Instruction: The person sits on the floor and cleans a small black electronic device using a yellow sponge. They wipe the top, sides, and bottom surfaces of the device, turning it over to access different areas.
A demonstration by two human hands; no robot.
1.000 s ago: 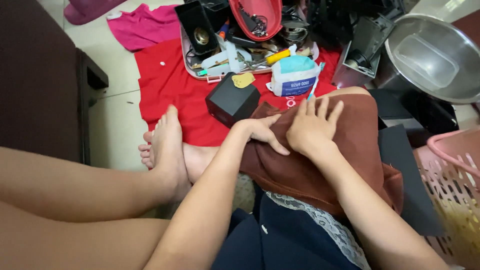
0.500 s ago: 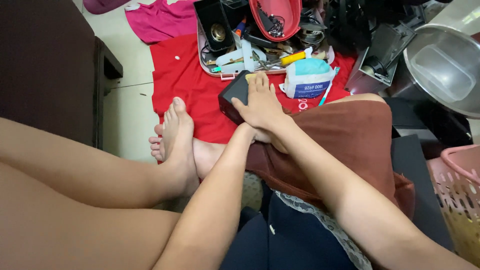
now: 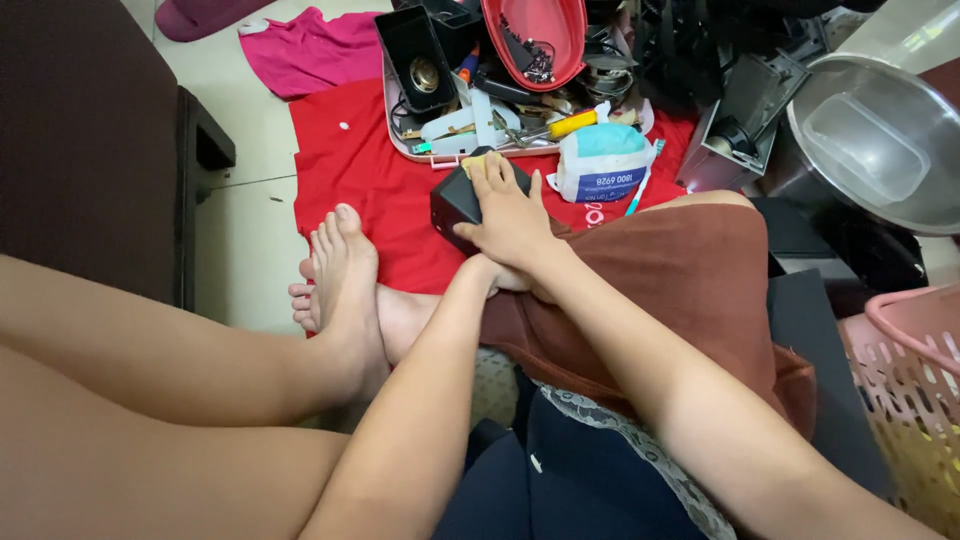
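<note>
Head view, looking down at a person sitting on the floor with legs stretched out and a brown cloth draped over the lap. Right hand lies flat, fingers spread, on top of a small black box that sits on a red cloth spread on the floor, just past the knee. Left hand is mostly hidden under the right wrist, so I cannot tell whether it is wide or closed; it sits at the near edge of the box, against the brown cloth. Just right of the box lies a white and teal packet with a teal toothbrush leaning beside it. Behind the box, a pale tray is crowded with tools, a yellow-handled one among them, and a red bowl rests above it. A metal basin stands at far right, a pink basket nearer.
</note>
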